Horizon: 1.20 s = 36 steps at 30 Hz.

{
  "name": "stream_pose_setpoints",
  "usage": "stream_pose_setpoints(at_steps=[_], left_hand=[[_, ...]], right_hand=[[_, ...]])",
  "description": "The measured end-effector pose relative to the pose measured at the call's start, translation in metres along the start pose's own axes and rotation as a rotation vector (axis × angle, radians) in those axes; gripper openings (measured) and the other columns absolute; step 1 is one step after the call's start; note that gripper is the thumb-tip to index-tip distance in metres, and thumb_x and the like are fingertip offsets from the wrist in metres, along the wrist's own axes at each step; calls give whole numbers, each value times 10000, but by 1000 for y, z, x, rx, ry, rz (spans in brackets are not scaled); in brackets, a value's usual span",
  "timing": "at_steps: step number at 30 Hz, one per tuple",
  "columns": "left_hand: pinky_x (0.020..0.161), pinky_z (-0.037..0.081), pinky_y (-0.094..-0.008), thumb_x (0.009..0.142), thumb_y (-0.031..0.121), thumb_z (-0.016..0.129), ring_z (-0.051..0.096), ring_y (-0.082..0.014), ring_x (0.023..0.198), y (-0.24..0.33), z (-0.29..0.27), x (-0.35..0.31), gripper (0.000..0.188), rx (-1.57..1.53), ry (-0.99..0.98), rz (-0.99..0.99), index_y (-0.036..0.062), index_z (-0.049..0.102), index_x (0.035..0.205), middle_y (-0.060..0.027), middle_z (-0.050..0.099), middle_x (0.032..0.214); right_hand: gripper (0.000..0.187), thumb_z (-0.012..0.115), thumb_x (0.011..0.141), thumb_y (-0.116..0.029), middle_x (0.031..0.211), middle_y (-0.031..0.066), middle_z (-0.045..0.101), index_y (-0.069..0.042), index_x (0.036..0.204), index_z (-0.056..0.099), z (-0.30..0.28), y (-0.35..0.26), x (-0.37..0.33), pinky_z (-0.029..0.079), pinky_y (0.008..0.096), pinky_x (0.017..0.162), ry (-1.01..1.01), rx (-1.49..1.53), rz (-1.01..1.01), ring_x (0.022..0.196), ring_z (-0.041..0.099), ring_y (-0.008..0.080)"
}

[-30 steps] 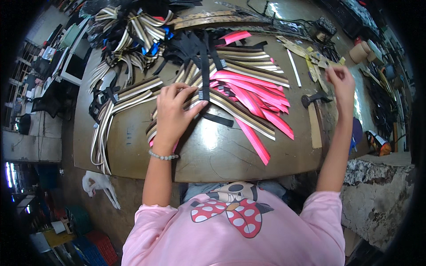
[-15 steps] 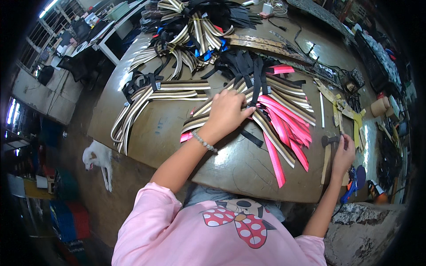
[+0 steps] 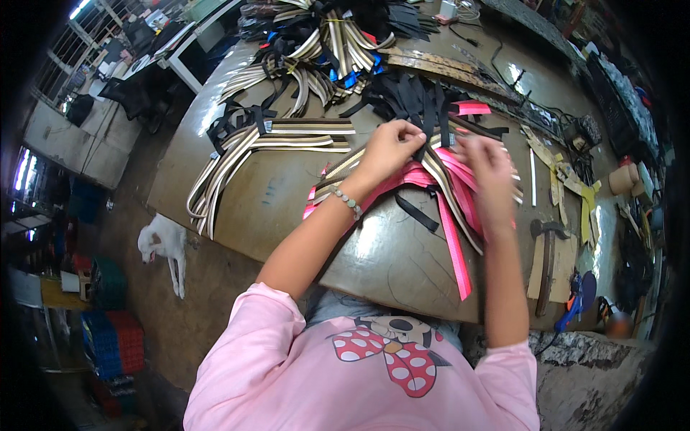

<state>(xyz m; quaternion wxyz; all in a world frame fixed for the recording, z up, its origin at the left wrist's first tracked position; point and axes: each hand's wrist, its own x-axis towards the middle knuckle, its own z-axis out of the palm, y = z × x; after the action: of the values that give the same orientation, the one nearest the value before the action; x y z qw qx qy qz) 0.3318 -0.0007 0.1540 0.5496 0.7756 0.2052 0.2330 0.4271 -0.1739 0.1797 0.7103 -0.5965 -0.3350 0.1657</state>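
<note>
Straps (image 3: 431,179) fanned mid-table (image 3: 287,208), pink, striped, black; left hand (image 3: 392,147) pinches a black strap (image 3: 422,118), right hand (image 3: 492,172) lies on the pink ones, grip unclear; hammer (image 3: 546,258) at right

Stacked plastic crates (image 3: 111,352), blue and red, are seen on the floor at the lower left. A green plastic crate (image 3: 108,280) is set just above them, beside a small yellow and white box (image 3: 72,281). A bright glowing rectangle (image 3: 20,179) is seen at the far left edge; whether it is a screen cannot be told.
</note>
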Motion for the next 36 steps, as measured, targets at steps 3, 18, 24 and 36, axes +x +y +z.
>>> stream_pose_setpoints(at_steps=[3,18,24,36], left_hand=[[613,468,-231,879,179,679,569,-74,707,-8,-2,4,223,17,33,-34,-26,682,967,-36,663,809],[647,509,-304,826,214,726,649,-143,690,10,6,-13,265,372,231,188,-42,702,889,-116,699,766],[582,496,-292,889,194,657,644,-143,603,1,-1,-14,237,51,160,-43,-41,675,873,-112,668,682],[556,452,-279,904,230,657,539,-97,591,-15,0,-11,263,124,224,105,-33,654,897,-75,634,685]], right_hand=[[183,598,952,-148,944,93,638,19,1015,558,48,43,13,531,251,786,76,215,117,866,642,125],[134,622,905,-55,968,108,616,39,937,533,50,66,8,549,247,770,175,139,0,868,621,117],[121,628,898,-44,1050,105,575,53,905,557,50,63,8,539,239,787,127,-16,-28,903,617,124],[129,691,812,-45,994,123,555,40,811,593,58,60,11,578,269,734,140,-281,-140,856,633,175]])
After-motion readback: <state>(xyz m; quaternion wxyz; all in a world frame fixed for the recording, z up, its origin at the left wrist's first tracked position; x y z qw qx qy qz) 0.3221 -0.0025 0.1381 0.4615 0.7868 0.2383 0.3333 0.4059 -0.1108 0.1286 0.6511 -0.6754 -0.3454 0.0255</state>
